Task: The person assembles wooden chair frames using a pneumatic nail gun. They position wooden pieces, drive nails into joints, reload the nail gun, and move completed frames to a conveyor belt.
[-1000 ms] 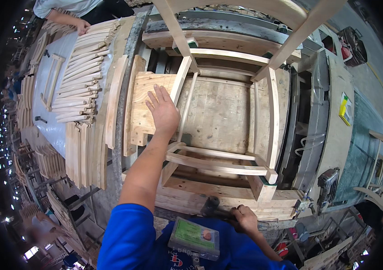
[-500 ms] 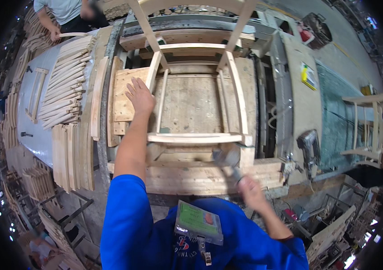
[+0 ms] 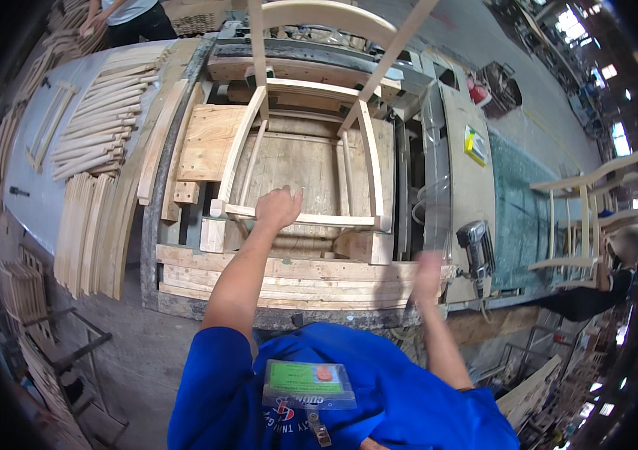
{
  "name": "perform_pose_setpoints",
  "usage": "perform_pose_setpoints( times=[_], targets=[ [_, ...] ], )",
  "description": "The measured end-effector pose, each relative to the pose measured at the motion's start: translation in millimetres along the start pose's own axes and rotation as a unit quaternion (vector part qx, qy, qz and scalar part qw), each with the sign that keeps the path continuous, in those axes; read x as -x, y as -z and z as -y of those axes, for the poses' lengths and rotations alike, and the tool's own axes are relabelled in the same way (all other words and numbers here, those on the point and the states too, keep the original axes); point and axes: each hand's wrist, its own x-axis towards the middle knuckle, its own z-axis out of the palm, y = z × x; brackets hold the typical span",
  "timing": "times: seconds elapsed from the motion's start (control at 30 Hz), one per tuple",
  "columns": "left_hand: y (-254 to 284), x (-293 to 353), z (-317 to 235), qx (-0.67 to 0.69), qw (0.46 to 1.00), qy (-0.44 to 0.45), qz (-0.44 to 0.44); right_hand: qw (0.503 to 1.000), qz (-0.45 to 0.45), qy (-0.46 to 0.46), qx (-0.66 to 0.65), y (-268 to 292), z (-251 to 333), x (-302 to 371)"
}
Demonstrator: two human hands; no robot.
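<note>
A pale wooden chair frame (image 3: 374, 161) lies in a wooden jig on the bench before me, its curved backrest at the far end. My left hand (image 3: 279, 208) is closed over the front rail (image 3: 334, 220), left of its middle. To the right of the frame's near corner, my right hand (image 3: 427, 279) is smeared by motion. It grips a hammer, of which only a dark bit of handle (image 3: 410, 307) shows below the fist; the head is lost in blur. A plywood block (image 3: 212, 142) sits against the frame's left side.
Stacked wooden slats (image 3: 101, 131) cover the left table. A nail gun (image 3: 476, 251) lies at right, with a yellow-and-white packet (image 3: 475, 145) beyond. Another chair frame (image 3: 585, 202) stands far right near a person (image 3: 619, 274). A co-worker (image 3: 135, 22) stands at upper left.
My left hand has moved from the plywood block onto the front rail. My right hand has shifted right, away from the frame's corner. The chair frame sits slightly askew compared with before.
</note>
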Motion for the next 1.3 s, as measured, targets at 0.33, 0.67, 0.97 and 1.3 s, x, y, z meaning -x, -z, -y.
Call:
perform_pose_setpoints(
  times=[0.33, 0.67, 0.97, 1.3],
  targets=[
    [-0.3, 6.0, 19.4, -0.022, 0.998, 0.056, 0.001, 0.966, 0.070, 0.185, -0.169, 33.6, 259.8, -48.3],
    [13.0, -2.8, 18.5, -0.015, 0.998, 0.057, -0.026, 0.992, 0.016, 0.062, 0.109, -0.4, 45.4, -3.4],
    [-3.9, 8.5, 18.8, 0.001, 1.000, 0.017, -0.012, 0.922, 0.254, 0.116, 0.269, -42.5, 59.6, 98.5],
    [-8.8, 5.2, 20.9, 0.005, 1.000, 0.000, -0.021, 0.835, 0.357, 0.335, 0.251, -121.3, 44.8, 101.6]
  ],
)
